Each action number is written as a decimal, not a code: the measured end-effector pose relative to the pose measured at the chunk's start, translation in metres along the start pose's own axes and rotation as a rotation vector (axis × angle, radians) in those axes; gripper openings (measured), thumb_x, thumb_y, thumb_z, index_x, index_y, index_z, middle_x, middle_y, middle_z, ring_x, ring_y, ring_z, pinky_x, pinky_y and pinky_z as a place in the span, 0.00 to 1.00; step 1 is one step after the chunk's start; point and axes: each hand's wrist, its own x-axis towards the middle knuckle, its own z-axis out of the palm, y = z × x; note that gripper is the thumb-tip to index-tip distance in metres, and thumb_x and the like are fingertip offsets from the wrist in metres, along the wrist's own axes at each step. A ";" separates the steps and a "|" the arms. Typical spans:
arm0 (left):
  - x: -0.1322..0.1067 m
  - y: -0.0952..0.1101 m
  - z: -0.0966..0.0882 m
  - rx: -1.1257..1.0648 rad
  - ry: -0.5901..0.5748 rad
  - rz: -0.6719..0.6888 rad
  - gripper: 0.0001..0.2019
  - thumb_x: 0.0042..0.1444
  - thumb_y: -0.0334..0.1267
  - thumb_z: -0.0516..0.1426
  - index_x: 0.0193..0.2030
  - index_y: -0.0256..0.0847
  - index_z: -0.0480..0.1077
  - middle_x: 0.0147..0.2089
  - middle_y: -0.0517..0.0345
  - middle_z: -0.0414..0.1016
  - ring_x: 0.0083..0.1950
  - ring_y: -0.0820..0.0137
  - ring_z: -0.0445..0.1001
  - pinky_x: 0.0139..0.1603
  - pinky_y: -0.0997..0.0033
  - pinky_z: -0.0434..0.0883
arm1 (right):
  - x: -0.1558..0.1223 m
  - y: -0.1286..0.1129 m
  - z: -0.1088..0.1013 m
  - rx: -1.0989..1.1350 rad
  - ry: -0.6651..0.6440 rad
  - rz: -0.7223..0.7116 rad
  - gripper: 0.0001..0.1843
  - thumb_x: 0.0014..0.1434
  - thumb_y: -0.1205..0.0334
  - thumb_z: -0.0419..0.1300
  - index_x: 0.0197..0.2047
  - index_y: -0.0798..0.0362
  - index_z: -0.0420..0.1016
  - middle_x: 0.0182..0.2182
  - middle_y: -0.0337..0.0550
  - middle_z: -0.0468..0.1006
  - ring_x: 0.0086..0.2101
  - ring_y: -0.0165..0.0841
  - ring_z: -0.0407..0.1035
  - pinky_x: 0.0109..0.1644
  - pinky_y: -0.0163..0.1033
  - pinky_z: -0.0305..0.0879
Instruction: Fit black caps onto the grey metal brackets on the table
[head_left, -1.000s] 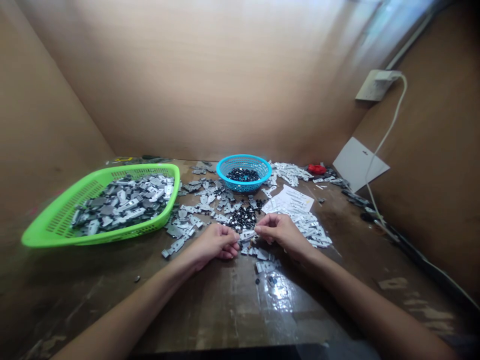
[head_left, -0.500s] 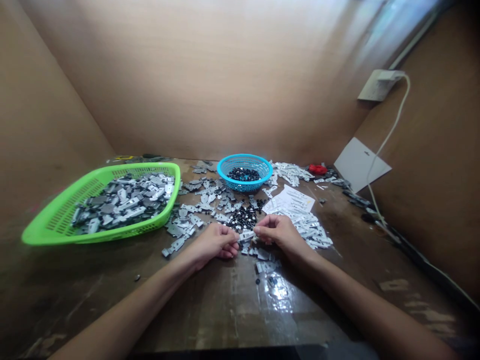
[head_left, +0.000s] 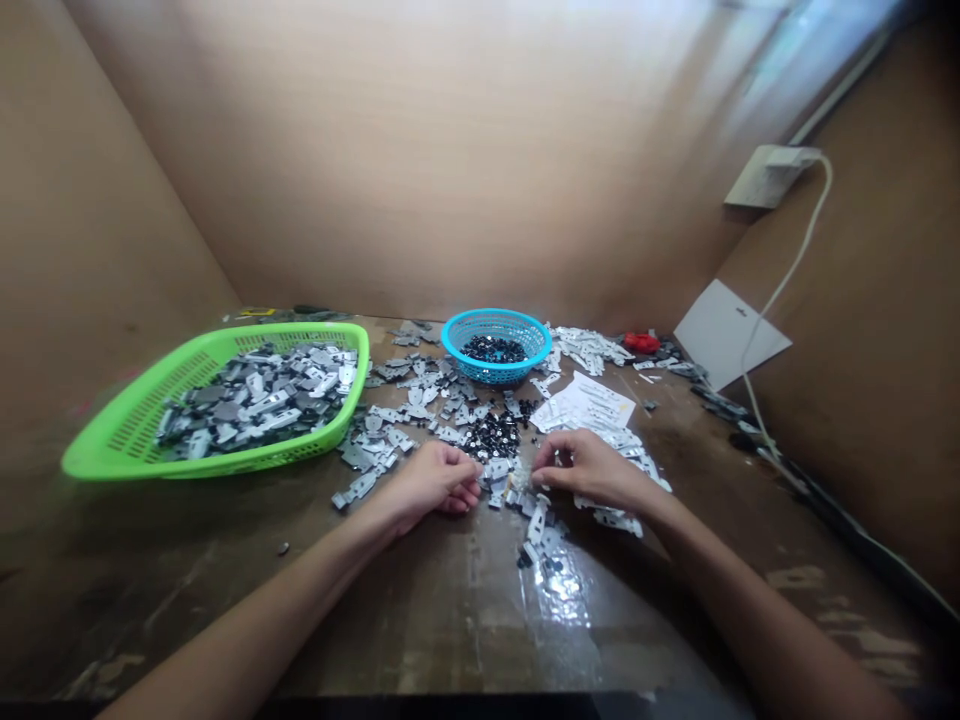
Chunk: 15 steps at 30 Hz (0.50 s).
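Head view: left grip point(head_left: 433, 482) curled palm-down, right grip point(head_left: 592, 470) reaching in from the opposite side with fingers bent, any hold in either impossible to tell. Just below and between them, a metal bracket point(head_left: 536, 525) on the desk point(head_left: 420, 630), long axis pointing toward the body.

Hands: two, a left hand point(head_left: 433, 478) and a right hand point(head_left: 592, 470), working over the table point(head_left: 315, 620)
Baskets: two, a green plastic basket point(head_left: 120, 440) and a blue plastic basket point(head_left: 495, 314)
Heaps of small black parts: two, one heap point(head_left: 493, 349) sitting in the blue plastic basket, one heap point(head_left: 491, 435) lying on the table
Grey metal plates point(head_left: 409, 400): too many to count
Paper sheets: one sheet point(head_left: 592, 400)
Wall sockets: one socket point(head_left: 766, 177)
Cables: one white cable point(head_left: 825, 215)
Red objects: one red object point(head_left: 641, 343)
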 end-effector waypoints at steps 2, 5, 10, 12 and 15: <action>0.000 -0.001 0.000 0.002 -0.011 0.005 0.14 0.43 0.46 0.60 0.27 0.35 0.68 0.26 0.55 0.74 0.24 0.76 0.70 0.25 0.77 0.67 | 0.000 -0.005 0.007 -0.091 0.158 -0.112 0.07 0.49 0.59 0.61 0.31 0.53 0.75 0.29 0.41 0.74 0.31 0.32 0.67 0.33 0.35 0.60; 0.000 -0.002 0.000 0.006 -0.026 0.010 0.13 0.44 0.45 0.59 0.27 0.35 0.68 0.26 0.55 0.74 0.23 0.77 0.70 0.25 0.78 0.67 | 0.001 -0.010 0.016 -0.166 0.198 -0.259 0.06 0.50 0.62 0.62 0.34 0.51 0.75 0.33 0.43 0.73 0.35 0.33 0.66 0.38 0.37 0.60; -0.001 0.000 0.002 0.009 -0.025 0.003 0.13 0.43 0.46 0.59 0.27 0.35 0.68 0.26 0.55 0.74 0.23 0.77 0.70 0.24 0.78 0.67 | 0.002 -0.004 0.023 -0.220 0.171 -0.318 0.05 0.51 0.65 0.60 0.34 0.50 0.75 0.34 0.43 0.71 0.36 0.33 0.65 0.39 0.38 0.60; -0.001 0.000 0.002 0.010 -0.026 -0.002 0.13 0.43 0.45 0.59 0.27 0.35 0.68 0.26 0.55 0.74 0.23 0.77 0.70 0.24 0.78 0.67 | 0.002 -0.003 0.023 -0.238 0.167 -0.322 0.04 0.52 0.66 0.60 0.33 0.50 0.75 0.33 0.43 0.71 0.35 0.33 0.65 0.39 0.38 0.60; -0.001 0.000 0.002 0.008 -0.020 -0.001 0.13 0.44 0.45 0.59 0.27 0.35 0.68 0.26 0.56 0.74 0.23 0.77 0.70 0.24 0.78 0.67 | 0.002 -0.004 0.023 -0.268 0.168 -0.321 0.04 0.53 0.66 0.59 0.33 0.51 0.74 0.33 0.43 0.71 0.35 0.33 0.65 0.39 0.38 0.60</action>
